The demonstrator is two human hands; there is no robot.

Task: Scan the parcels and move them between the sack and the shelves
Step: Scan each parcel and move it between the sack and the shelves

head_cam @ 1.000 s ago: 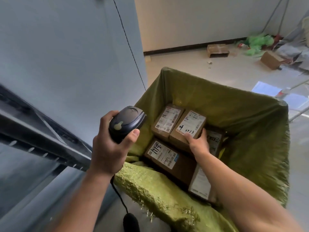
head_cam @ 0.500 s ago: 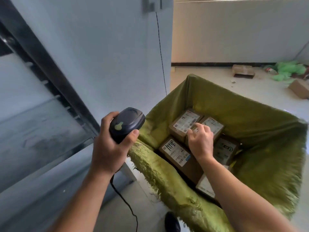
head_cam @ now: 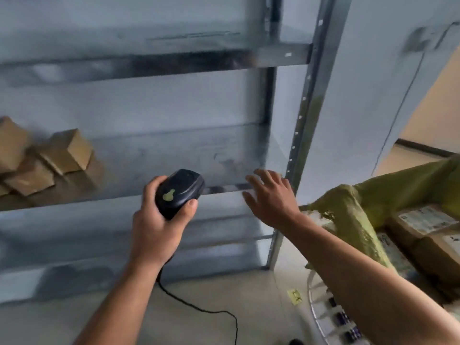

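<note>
The left hand (head_cam: 154, 227) sat at the centre of the frame, fingers curled round a black, rounded plastic handheld scanner (head_cam: 179, 192), thumb pressed to its right side, bare forearm rising from the lower left. The right hand (head_cam: 270, 195), just right of centre, was empty, fingers spread, palm forward, its forearm entering from the lower right.

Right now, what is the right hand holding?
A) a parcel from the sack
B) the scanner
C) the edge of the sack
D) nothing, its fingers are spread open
D: the right hand is empty with spread fingers in front of the shelf, while the left hand grips the scanner; the parcels stay in the sack.
</note>
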